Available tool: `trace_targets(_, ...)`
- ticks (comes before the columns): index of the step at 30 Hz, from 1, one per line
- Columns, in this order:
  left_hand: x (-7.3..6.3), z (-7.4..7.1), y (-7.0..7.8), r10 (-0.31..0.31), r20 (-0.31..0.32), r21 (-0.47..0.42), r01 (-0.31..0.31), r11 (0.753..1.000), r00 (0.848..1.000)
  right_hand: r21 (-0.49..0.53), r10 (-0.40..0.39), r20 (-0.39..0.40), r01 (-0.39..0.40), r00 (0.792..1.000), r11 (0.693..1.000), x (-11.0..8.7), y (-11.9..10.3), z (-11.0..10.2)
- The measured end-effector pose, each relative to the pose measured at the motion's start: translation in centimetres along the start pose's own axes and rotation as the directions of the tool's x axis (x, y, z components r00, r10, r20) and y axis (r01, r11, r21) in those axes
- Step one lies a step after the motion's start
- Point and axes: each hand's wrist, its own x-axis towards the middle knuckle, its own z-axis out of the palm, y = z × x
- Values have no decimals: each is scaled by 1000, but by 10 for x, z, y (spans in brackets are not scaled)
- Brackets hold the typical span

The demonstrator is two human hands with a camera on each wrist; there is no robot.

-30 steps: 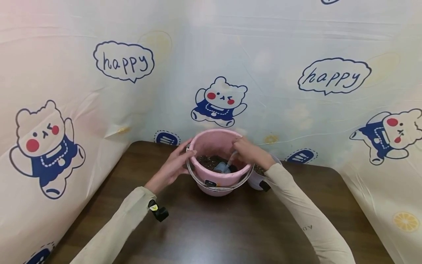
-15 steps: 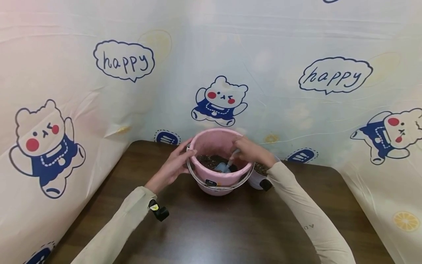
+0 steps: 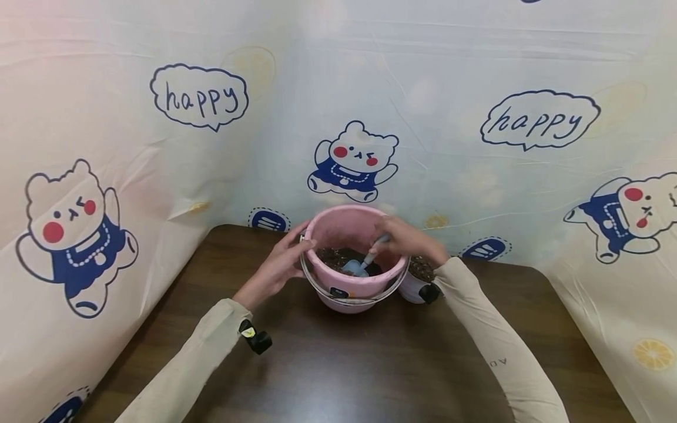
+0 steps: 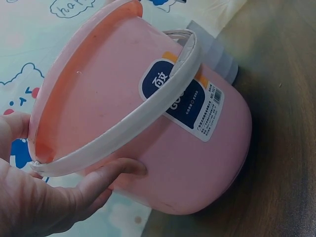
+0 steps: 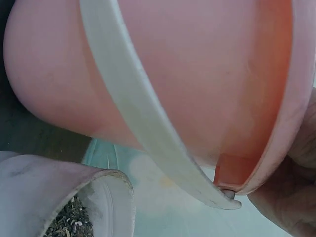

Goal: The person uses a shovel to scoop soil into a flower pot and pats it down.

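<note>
Left grip has got the pink bucket, right grip is wrapped round a little blue trowel down at the soil.

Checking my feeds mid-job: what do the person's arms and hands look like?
The left hand and right hand are bare. The left sleeve and right sleeve are beige; the right bears small dark lettering. A yellow-marked black device sits near the left hand, a black block near the right.

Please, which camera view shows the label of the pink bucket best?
The left wrist view: the label appears large there, though the pale handle crosses it. The head view shows it small; the right wrist view, not at all.
</note>
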Motion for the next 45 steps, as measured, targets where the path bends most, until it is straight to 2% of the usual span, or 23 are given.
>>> trace_targets(5,0,1,-1,-4,2,3,4,1000,1000,32,-4,2,4,1000,999,-1,3,-1)
trace_targets(12,0,1,-1,-6,-2,10,6,1000,1000,189,-49,-38,55,998,980,-3,12,-1)
trace_targets(14,0,1,-1,-7,-10,7,7,1000,1000,200,-46,-40,53,998,978,-3,13,-1)
trace_targets(18,0,2,-1,-7,-12,5,7,1000,1000,131,-30,-28,34,999,991,-5,9,-1)
trace_targets(23,-1,2,0,-13,-20,7,13,1000,1000,-36,6,9,-5,1000,999,-9,-7,-1)
trace_targets(26,-1,1,2,-14,-19,9,14,1000,1000,-161,18,28,-13,999,987,-9,-18,1)
trace_targets(31,0,1,3,-24,-15,11,24,1000,1000,-318,62,69,-37,996,947,-5,-30,6)
trace_targets(33,0,1,3,-28,-16,11,28,1000,999,-339,72,75,-43,995,940,-3,-33,8)
trace_targets(36,1,2,4,-32,-21,18,33,999,999,-346,18,85,13,996,938,1,-31,12)
trace_targets(40,1,2,4,-36,-26,33,37,999,999,-270,-82,60,96,995,958,2,-23,16)
trace_targets(42,1,2,5,-35,-26,35,36,999,999,-222,-104,35,109,994,969,0,-19,16)
trace_targets(45,1,3,4,-30,-22,33,31,999,999,-186,-94,18,95,995,978,-4,-14,15)
